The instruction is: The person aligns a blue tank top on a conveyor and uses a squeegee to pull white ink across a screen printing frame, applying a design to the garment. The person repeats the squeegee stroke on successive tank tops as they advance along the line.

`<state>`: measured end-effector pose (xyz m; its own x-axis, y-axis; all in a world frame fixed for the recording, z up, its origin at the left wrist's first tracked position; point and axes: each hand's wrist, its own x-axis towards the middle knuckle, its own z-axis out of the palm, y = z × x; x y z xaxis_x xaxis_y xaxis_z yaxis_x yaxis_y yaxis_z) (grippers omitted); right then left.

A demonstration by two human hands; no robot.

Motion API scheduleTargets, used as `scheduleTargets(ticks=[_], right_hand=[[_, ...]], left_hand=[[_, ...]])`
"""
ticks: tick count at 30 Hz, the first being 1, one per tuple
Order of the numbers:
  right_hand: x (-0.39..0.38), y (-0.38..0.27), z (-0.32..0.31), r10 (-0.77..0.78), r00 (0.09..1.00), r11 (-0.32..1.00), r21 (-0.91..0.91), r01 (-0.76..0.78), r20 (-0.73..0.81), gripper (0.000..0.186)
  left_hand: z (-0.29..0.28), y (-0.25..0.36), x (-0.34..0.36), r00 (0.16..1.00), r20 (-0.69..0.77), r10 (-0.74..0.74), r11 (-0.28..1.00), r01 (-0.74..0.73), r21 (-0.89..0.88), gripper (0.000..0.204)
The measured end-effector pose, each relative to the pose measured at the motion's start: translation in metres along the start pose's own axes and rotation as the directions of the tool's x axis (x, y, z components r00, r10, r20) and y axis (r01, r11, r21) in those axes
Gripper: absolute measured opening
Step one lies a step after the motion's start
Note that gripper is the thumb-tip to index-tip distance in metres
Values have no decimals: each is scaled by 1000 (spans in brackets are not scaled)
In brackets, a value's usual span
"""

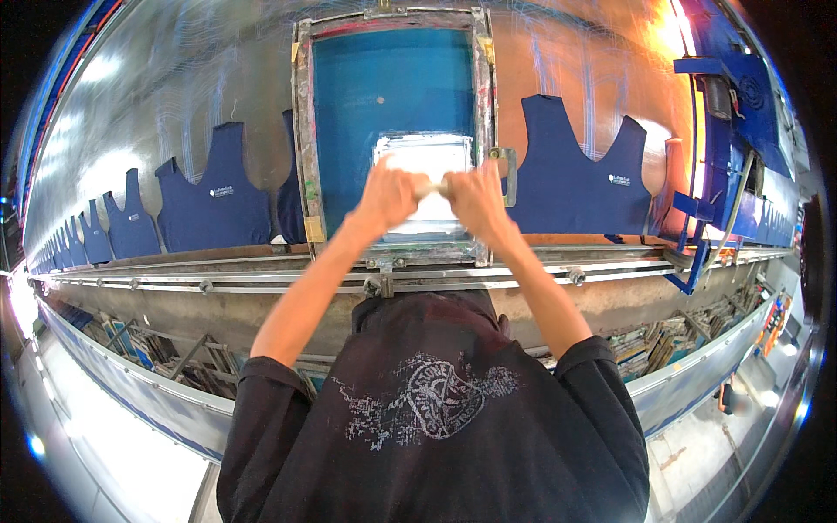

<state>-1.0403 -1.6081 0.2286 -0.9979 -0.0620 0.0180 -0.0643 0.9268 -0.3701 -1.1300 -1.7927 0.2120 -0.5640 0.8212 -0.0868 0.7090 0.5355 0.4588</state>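
My left hand (388, 196) and my right hand (475, 199) are both closed around a squeegee handle (433, 186) held across a printing screen. The screen has a worn frame (303, 131) and blue mesh (392, 83), with a patch of white ink (427, 157) under my hands. The frame lies on a long print table and covers a dark blue garment piece beneath it. The squeegee blade is mostly hidden behind my hands.
Dark blue vest-shaped cut pieces lie in a row along the table: one (580, 179) to the right of the screen, one (218, 200) to the left, several further left. A metal rail (218, 275) runs along the table's near edge. A blue machine carriage (724, 131) stands at the right.
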Motion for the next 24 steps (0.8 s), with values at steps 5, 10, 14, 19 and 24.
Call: scheduleTargets(ticks=[5,10,14,19,24], right_hand=[[75,41,-9,-66,997,997,27,67,-38,6],[23,12,13,-9,994,1000,12,8,113,4],[-11,6,24,-35,999,992,124,31,33,7],[72,26,-11,-36,999,998,55,36,-16,10],[24,10,15,6,999,996,88,-9,39,6]], left_hand=[[-36,-34,71,994,-96,56,997,-61,-49,9],[18,-24,6,992,-120,41,995,-52,-89,11],[18,-2,-21,999,-3,-44,993,44,-114,14],[-29,-36,53,984,-167,54,996,-66,-67,5],[10,-23,8,988,-147,45,988,-66,-138,5]])
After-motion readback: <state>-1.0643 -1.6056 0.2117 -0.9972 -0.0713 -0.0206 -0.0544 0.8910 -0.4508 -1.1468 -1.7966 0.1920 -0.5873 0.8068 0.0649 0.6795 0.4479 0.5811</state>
